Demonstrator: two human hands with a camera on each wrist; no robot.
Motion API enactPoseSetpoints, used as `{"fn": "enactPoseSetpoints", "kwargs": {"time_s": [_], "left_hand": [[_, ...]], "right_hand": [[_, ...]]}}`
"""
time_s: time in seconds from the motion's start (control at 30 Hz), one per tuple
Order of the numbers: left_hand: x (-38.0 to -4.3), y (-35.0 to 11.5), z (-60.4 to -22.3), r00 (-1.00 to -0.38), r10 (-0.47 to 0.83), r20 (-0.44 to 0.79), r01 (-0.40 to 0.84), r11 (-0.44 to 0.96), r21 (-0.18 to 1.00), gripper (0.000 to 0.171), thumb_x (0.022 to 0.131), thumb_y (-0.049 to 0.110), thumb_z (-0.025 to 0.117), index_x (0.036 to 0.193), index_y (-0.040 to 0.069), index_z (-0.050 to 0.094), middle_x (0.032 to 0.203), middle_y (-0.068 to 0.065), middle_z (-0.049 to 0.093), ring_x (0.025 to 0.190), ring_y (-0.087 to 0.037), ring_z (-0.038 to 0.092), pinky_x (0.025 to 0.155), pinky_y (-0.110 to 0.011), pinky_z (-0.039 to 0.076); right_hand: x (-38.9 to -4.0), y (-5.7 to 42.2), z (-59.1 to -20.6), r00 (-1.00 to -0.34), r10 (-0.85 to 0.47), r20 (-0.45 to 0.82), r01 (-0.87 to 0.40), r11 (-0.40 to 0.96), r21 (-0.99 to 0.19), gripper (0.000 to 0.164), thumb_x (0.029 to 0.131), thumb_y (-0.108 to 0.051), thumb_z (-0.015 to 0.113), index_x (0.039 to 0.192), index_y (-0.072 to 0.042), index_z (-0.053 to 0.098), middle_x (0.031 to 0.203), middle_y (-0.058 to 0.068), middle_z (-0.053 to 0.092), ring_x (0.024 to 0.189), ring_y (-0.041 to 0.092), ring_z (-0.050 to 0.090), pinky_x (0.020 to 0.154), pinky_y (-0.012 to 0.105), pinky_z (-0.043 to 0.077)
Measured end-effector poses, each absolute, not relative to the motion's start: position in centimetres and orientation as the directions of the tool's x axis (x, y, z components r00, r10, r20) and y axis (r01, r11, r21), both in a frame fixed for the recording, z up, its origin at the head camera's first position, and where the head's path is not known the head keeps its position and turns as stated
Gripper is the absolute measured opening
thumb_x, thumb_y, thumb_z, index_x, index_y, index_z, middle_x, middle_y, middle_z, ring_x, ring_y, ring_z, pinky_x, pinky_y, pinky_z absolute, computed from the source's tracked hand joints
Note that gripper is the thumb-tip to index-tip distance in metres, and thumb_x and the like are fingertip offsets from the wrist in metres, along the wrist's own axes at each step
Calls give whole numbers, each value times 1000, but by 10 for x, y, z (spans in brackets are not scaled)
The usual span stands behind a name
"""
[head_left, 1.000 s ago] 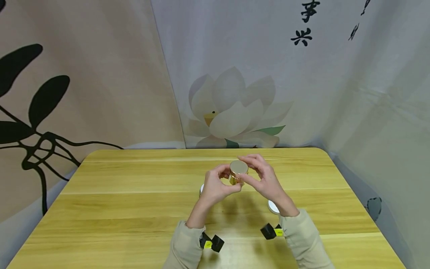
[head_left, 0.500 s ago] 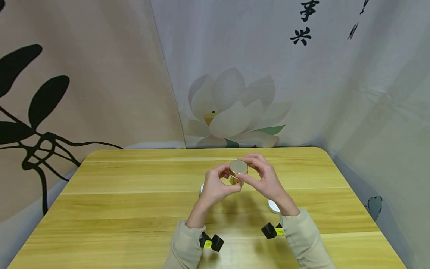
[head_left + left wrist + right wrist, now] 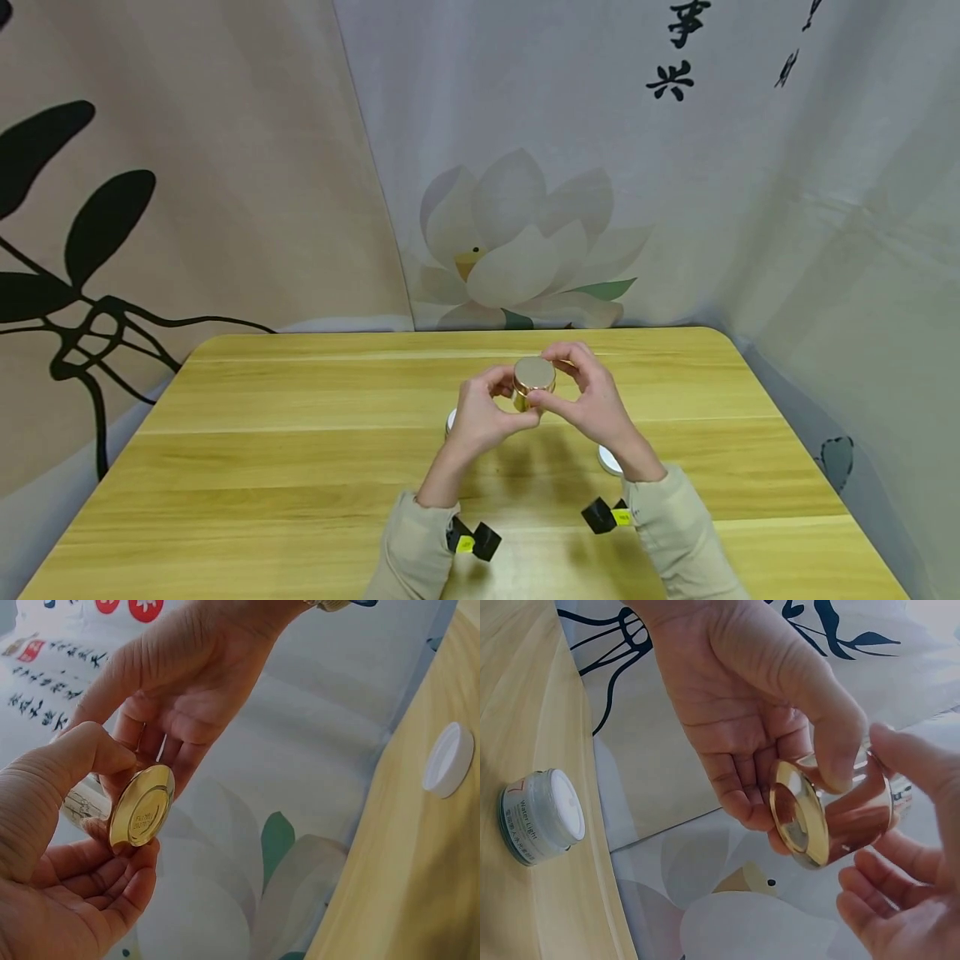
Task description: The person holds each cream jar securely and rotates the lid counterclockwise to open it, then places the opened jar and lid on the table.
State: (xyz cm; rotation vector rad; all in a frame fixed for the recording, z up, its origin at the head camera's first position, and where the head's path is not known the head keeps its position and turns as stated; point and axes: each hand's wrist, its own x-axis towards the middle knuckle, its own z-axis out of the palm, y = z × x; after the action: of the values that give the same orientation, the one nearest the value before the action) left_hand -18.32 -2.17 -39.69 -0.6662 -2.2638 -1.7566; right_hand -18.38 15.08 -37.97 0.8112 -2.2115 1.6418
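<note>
A small shiny gold jar (image 3: pixel 534 379) with a flat top is held up over the table between both hands. My left hand (image 3: pixel 478 421) grips its lower part, with thumb and fingers round the flared base. Around the upper rim, my right hand (image 3: pixel 596 408) pinches the jar between thumb and fingers. The gold underside (image 3: pixel 142 808), with small print, faces the left wrist view. Whether the top is a separate lid is hard to tell. An uncovered glass cream jar (image 3: pixel 541 816) labelled "Water Light", with a white top surface, stands behind my left hand in the head view.
A white round lid (image 3: pixel 448 760) lies on the wooden table (image 3: pixel 300 467), partly hidden by the right wrist in the head view. Printed fabric curtains (image 3: pixel 525 125) hang behind the table and along both sides.
My right hand's fingers have shifted slightly along the rim of the gold jar, the fingertips moving a little to the right. My left hand stays nearly still.
</note>
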Motion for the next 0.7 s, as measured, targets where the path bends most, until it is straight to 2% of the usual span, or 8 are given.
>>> {"fn": "enactPoseSetpoints", "kwargs": {"time_s": [0.13,0.2,0.3,0.37,0.47,0.57,0.7], "left_hand": [[-183,-22,-397,-879,227,420,463,190,866,35,68,7,78,101,3,68,83,-6,64,76,-19,57,69,-28,49],[-183,-22,-397,-878,225,421,464,193,865,36,67,5,78,101,3,68,83,-6,64,76,-19,57,69,-27,49],[-182,-21,-395,-884,224,410,452,191,871,37,66,1,78,101,-1,67,83,-9,65,76,-23,58,69,-27,48],[-176,-22,-385,-886,227,405,449,193,873,35,66,-2,77,99,-4,67,82,-11,64,76,-26,58,69,-26,48],[-176,-22,-385,-887,230,400,445,194,874,35,66,0,77,99,-3,67,82,-10,64,76,-24,57,69,-26,48],[-180,-23,-393,-883,226,412,455,198,868,35,66,5,78,99,1,68,81,-5,63,76,-18,56,68,-24,48],[-184,-23,-398,-881,223,417,460,203,864,37,65,7,78,100,2,68,82,-2,64,75,-14,56,69,-26,49]], "right_hand": [[-183,151,-380,-788,-307,534,-598,177,-781,42,78,11,67,119,6,57,115,17,51,106,14,51,96,24,41],[-183,152,-381,-773,-329,542,-614,172,-771,42,81,10,65,122,8,56,116,18,51,105,15,51,95,20,41],[-184,151,-381,-766,-340,546,-620,166,-767,45,83,6,64,126,8,52,118,20,50,109,22,51,97,24,41],[-184,150,-382,-778,-327,537,-606,164,-779,47,82,6,66,126,7,51,121,19,50,113,27,49,100,30,40],[-185,149,-383,-801,-290,525,-582,166,-796,47,78,7,69,121,6,52,121,18,51,116,31,47,102,40,37],[-185,148,-383,-801,-265,536,-585,163,-794,45,73,10,72,114,6,53,115,18,52,112,28,48,101,38,39],[-185,148,-381,-787,-274,553,-603,153,-783,43,73,10,72,112,5,57,112,17,52,107,21,50,99,25,40]]}}
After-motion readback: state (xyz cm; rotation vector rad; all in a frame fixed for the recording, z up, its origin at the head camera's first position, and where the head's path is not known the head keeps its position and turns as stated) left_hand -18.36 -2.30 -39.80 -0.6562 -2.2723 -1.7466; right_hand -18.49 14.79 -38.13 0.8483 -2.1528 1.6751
